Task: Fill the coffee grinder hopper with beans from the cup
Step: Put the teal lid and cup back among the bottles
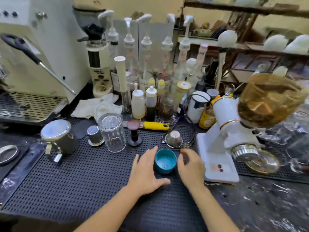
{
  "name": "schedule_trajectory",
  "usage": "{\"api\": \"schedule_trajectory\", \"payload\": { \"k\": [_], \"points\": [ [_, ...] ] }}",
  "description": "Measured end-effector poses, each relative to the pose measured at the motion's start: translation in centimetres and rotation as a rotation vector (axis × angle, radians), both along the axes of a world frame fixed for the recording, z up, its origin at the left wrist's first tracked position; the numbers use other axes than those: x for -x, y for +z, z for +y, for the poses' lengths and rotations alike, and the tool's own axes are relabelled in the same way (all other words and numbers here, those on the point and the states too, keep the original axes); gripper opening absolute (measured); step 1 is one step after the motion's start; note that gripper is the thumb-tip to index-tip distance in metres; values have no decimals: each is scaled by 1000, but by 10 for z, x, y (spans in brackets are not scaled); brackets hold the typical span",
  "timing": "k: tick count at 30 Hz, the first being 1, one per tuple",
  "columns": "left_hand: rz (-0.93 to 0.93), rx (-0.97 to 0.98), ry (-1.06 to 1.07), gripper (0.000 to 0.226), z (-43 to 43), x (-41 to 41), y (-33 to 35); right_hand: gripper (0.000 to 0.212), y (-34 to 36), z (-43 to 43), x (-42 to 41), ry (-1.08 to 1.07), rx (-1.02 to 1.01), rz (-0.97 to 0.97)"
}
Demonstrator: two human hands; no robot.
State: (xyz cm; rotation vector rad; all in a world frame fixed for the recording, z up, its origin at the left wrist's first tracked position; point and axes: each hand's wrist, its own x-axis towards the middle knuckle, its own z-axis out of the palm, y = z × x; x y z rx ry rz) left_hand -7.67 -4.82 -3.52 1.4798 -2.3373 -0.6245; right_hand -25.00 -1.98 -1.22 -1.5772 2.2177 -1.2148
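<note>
Teal cup [165, 160] upright on the black perforated rubber mat [83, 181], near the front centre, almost empty, with only a speck or two on its floor. Left hand [147, 171] flat on the mat just beside the cup's left wall, fingers spread wide and thumb stretched toward the cup's base, gripping nothing. Right hand [190, 166] on the cup's other side, fingertips pinched close together above the rim; blurred, so cannot tell whether something small sits between them. White coffee grinder [224, 118] just right of that hand, its amber hopper [269, 99] tilted up and to the right, brownish inside, contents blurred. Two dark beans [220, 168] on the grinder's white base plate. Behind the cup, a small steel funnel-shaped piece [173, 139], a black tamper [134, 138], a yellow-handled tool [155, 126] and a clear glass [112, 133] upside down. Steel milk jug [57, 139] farther left on the mat, espresso machine [33, 64] in the far left corner, pump bottles [147, 52] in a row along the back wall.
</note>
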Motion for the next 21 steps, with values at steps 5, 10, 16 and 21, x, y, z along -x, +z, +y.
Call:
{"api": "schedule_trajectory", "payload": {
  "k": [5,10,16,21],
  "points": [
    [136,-56,166,100,0,26,0,34,-29,41,19,6,-84,247],
    [306,-31,153,91,-13,14,15,81,-42,41,16,273,-459,413],
    [316,72,-144,80,-69,2,78,83,-46,36,14,249,-558,452],
    [135,185,-375,82,-156,2,149,74,-37,35,2,149,-593,427]
  ]
}}
